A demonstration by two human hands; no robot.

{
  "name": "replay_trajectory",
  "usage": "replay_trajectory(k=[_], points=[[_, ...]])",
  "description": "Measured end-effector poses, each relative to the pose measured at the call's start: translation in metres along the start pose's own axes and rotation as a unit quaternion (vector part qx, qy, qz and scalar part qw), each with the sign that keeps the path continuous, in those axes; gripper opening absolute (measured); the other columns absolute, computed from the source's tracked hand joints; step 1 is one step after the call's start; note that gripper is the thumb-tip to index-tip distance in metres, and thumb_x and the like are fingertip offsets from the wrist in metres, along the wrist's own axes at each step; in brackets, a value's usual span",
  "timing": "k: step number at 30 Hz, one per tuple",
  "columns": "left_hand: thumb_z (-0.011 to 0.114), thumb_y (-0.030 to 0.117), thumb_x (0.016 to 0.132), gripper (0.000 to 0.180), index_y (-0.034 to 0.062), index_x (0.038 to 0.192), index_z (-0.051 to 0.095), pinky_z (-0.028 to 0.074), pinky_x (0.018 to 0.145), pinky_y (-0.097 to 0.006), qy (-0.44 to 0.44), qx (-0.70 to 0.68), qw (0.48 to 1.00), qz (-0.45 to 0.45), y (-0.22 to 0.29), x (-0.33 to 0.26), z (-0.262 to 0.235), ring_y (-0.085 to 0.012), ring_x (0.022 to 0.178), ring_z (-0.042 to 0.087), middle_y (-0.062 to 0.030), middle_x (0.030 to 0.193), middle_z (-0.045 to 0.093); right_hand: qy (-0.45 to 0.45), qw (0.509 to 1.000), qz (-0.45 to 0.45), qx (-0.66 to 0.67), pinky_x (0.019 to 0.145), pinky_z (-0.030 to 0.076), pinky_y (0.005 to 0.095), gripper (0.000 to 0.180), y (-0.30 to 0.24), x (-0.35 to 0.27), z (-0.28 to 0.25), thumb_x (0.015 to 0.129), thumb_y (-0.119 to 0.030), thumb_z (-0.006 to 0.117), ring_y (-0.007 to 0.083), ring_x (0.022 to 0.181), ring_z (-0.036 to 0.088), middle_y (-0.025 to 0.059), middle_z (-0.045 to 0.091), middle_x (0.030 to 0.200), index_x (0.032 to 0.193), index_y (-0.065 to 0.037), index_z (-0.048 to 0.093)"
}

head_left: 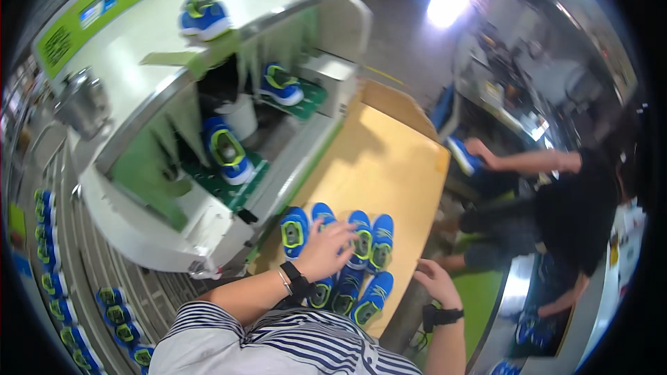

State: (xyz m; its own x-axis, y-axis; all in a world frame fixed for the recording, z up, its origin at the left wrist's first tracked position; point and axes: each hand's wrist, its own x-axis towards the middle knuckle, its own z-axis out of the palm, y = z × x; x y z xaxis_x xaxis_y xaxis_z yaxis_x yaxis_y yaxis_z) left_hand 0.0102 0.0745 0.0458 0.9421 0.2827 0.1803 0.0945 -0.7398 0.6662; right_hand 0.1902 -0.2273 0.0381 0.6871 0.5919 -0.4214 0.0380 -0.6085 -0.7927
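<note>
At the table [379, 167] near machinery [153, 35], left fingers [341, 230] splay over shoes [382, 235], right fingers [425, 269] loose.

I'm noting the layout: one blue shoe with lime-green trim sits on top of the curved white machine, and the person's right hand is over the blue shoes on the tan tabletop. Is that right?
The hand is wrong: the head view shows the left hand over the blue shoes on the tan tabletop. The single blue shoe does sit on top of the white machine.
</note>
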Motion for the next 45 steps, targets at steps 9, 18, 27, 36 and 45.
replay_trajectory(k=[9,18,27,36,45], points=[[0.067,0.043,0.09,0.055,0.0193,0.139,0.058,0.008,0.11,-0.079,-0.026,0.234,0.956,-0.175,-0.054,0.027,0.016,-0.0471,0.146,0.028,-0.016,0.157,0.04,-0.039,0.996,-0.006,-0.077,0.104,0.047,0.0387,0.055,0.014,0.032,0.017,0.092,-0.03,0.073,0.0271,0.124,0.058,0.0165,0.063,0.131,0.137,-0.002,0.058],[0.05,0.053,0.098,0.06,0.0225,0.149,0.046,0.01,0.109,-0.08,-0.102,0.168,0.952,-0.234,-0.067,0.015,0.025,-0.0415,0.141,0.04,-0.0121,0.147,0.055,-0.019,0.943,-0.237,-0.232,0.116,0.035,0.0479,0.087,-0.115,0.243,0.06,0.081,-0.034,0.081,0.0477,0.139,0.038,0.0316,0.039,0.15,0.15,-0.002,0.038],[0.07,0.035,0.09,0.06,0.0143,0.144,0.052,0.015,0.116,-0.068,0.027,0.093,0.975,-0.199,-0.047,-0.009,-0.002,-0.0403,0.146,0.033,-0.0163,0.153,0.044,0.069,0.935,-0.061,-0.341,0.106,0.046,0.0508,0.112,-0.107,0.352,0.101,0.074,-0.02,0.08,0.048,0.122,0.051,0.0248,0.041,0.135,0.162,-0.03,0.011],[0.064,0.01,0.095,0.086,0.0137,0.162,0.009,0.045,0.106,-0.04,0.18,-0.525,0.82,-0.139,-0.006,0.039,-0.004,-0.0274,0.134,0.044,-0.0123,0.157,0.03,-0.126,0.933,-0.33,0.065,0.112,0.038,0.0393,0.091,-0.135,0.141,0.1,0.088,-0.024,0.075,0.0307,0.135,0.044,0.0225,0.042,0.15,0.159,-0.004,0.021],[0.083,0.012,0.081,0.057,0.0051,0.131,0.056,0.042,0.104,-0.051,0.52,-0.281,0.806,-0.005,-0.046,0.047,-0.067,-0.0353,0.126,0.047,-0.0216,0.136,0.044,0.111,0.993,-0.033,-0.031,0.12,0.026,0.055,0.084,-0.024,0.071,0.124,0.09,-0.031,0.068,0.0488,0.147,0.025,0.033,0.015,0.161,0.16,-0.016,0.025]])
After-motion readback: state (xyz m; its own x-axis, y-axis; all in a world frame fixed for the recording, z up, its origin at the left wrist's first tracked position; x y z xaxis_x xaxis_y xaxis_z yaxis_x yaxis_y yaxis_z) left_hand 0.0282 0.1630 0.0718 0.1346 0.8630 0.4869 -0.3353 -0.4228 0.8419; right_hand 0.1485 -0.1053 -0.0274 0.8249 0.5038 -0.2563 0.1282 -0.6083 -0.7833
